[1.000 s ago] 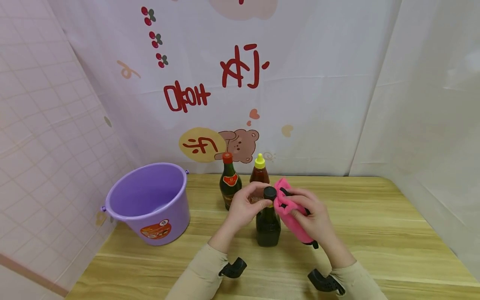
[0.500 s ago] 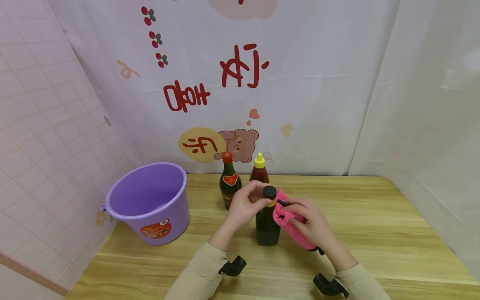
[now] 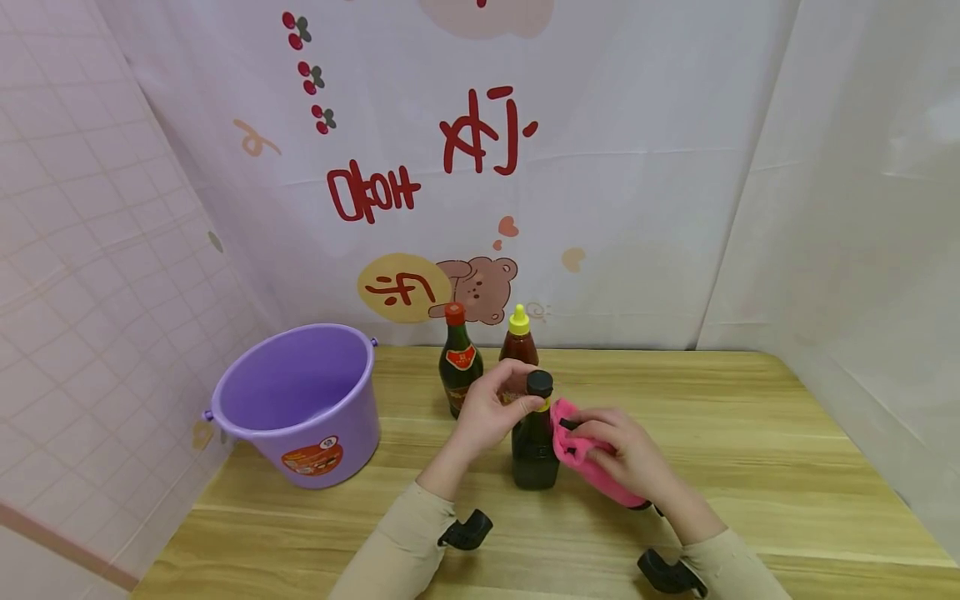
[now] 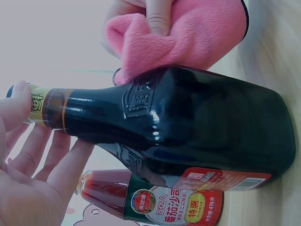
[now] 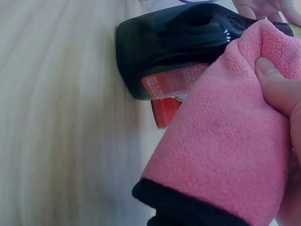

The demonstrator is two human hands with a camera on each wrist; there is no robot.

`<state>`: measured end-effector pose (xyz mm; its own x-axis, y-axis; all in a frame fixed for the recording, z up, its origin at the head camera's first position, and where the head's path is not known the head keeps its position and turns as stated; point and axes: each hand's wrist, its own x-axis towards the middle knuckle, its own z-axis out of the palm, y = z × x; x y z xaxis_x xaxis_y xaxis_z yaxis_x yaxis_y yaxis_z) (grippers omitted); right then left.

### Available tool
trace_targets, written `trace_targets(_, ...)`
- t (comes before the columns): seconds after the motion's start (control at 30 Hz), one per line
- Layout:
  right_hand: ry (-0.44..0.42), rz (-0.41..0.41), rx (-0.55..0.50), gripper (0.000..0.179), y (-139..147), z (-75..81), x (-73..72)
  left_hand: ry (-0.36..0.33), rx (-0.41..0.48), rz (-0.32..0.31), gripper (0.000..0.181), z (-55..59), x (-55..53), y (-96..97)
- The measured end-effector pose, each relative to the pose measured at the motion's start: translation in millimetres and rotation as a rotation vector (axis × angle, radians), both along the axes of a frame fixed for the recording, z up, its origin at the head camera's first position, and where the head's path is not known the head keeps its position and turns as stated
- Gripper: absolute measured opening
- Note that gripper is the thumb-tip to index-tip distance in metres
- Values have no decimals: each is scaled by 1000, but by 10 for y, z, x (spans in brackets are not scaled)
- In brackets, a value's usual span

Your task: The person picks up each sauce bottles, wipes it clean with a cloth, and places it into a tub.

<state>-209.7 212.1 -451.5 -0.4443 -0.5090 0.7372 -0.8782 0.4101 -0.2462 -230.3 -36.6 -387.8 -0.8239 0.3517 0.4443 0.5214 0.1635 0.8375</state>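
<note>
A dark glass sauce bottle [image 3: 536,458] with a black cap stands upright on the table. My left hand [image 3: 489,414] grips it around the neck, just under the cap; the left wrist view shows the thumb on the yellow neck band and the fingers behind. In my right hand [image 3: 626,450] is a folded pink cloth [image 5: 221,127] with black edging, pinched between thumb and fingers. The cloth [image 4: 188,40] lies against the bottle's shoulder in the left wrist view. Right behind the bottle stands a ketchup bottle [image 3: 519,346] with a yellow nozzle, partly hidden by my left hand.
A green bottle [image 3: 459,367] with a red cap stands behind my left hand. At the left of the wooden table [image 3: 750,467] is a purple bucket [image 3: 352,442]. A printed white curtain [image 3: 637,208] hangs along the table's back edge.
My right hand has slid the pink cloth down and a little to the right, from beside the cap to the bottle's shoulder. My left hand keeps its grip on the neck.
</note>
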Motion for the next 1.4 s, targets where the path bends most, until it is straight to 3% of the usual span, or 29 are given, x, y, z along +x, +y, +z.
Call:
trace_targets(0.07,5,2,11,27,19,-17,3,7,0,-1,32,-3,-3,0)
trace_targets(0.17,-8,0,36,9,54,-43,20,11,6,-7,32,-2,-3,2)
trace_targets(0.33,-23,-15,103,43,87,-91,52,4,18,-10,33,0,2,8)
trace_targets(0.57,10,-18,283,38,67,-204,74,-8,8,-2,36,16,21,31)
trace_targets(0.83,-12,-61,330,29,47,-231,73,10,-10,-2,30,307,230,7)
trace_targets(0.97,-19,-47,334,29,93,-141,93,5,-2,-2,29,323,247,5)
trace_targets(1.13,-10,3,280,33,215,95,97,-9,-7,-7,31,298,227,5)
trace_targets(1.27,-6,16,203,16,278,320,91,-19,-14,-1,32,293,219,5)
trace_targets(1.4,28,24,91,30,258,513,87,-27,-22,2,32,309,228,1)
